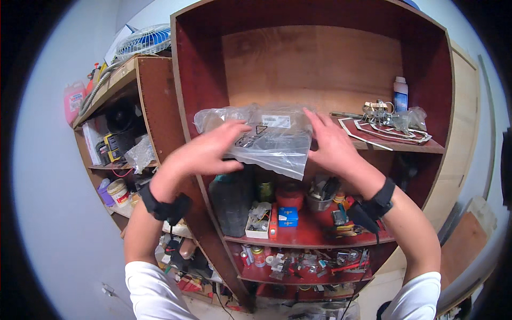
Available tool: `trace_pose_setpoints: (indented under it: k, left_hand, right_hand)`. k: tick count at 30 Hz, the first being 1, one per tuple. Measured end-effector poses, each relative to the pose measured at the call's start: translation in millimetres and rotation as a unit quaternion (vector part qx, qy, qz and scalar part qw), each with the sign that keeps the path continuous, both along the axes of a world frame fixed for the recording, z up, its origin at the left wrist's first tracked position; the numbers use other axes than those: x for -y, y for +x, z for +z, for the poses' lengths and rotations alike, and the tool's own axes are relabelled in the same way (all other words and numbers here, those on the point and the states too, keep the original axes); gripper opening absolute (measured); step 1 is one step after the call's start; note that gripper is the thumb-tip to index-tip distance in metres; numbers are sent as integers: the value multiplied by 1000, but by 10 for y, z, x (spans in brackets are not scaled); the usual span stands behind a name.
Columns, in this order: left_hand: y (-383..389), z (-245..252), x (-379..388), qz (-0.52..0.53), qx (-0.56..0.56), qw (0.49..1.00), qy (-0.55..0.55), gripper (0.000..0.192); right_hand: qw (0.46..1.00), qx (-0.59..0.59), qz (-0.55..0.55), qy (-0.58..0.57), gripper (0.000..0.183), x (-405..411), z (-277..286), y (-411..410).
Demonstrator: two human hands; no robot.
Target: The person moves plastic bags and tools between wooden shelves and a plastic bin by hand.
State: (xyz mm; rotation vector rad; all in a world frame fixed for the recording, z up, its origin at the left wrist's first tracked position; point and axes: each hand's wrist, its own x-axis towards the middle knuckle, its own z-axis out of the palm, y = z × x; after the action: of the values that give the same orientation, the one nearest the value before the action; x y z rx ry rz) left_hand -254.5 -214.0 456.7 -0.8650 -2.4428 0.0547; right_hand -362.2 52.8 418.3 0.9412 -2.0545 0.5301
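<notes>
A clear plastic bag (pixel 276 140) with a white label and printed black marks lies on the upper shelf, its lower edge hanging past the shelf front. Over the bag's left part reach the fingers of my left hand (pixel 212 148), slightly blurred, thumb spread apart below them. My right hand (pixel 330 142) is at the bag's right edge, with its fingertips against the plastic and the thumb apart. Neither hand appears closed around the bag. What the bag contains is hard to make out. Black straps circle both of my wrists.
Right of the bag are white-edged strips (pixel 384 130), a cluster of metal clips (pixel 377 112) and a white bottle (pixel 400 94). Below, a shelf holds a blue box (pixel 288 216), an open white box (pixel 258 224) and a grey basket (pixel 320 203). Left stands another cabinet (pixel 157 108) with a fan (pixel 146 40) on top.
</notes>
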Motion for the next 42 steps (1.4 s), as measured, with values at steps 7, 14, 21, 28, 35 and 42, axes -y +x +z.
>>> trace_pose_setpoints:
  k: [7, 14, 21, 28, 35, 42]
  left_hand:
    - [-499, 105, -271, 64, -161, 985, -2, 50]
    - [-623, 894, -131, 57, -150, 985, 65, 29]
    - [-469, 1141, 178, 20, -194, 980, 28, 40]
    - [-520, 1017, 603, 160, -258, 949, -80, 41]
    - [-843, 591, 743, 346, -148, 906, -192, 31]
    - [-979, 408, 785, 337, -156, 910, -183, 18]
  right_hand:
    - [993, 116, 7, 26, 89, 377, 324, -382]
    - [964, 259, 66, 18, 84, 601, 703, -404]
    - [1000, -10, 11, 26, 51, 779, 1121, -457]
    - [998, 62, 31, 0, 74, 1459, 1226, -826]
    - [958, 202, 40, 200, 71, 1623, 937, -538]
    - [951, 246, 75, 174, 48, 1774, 773, -618]
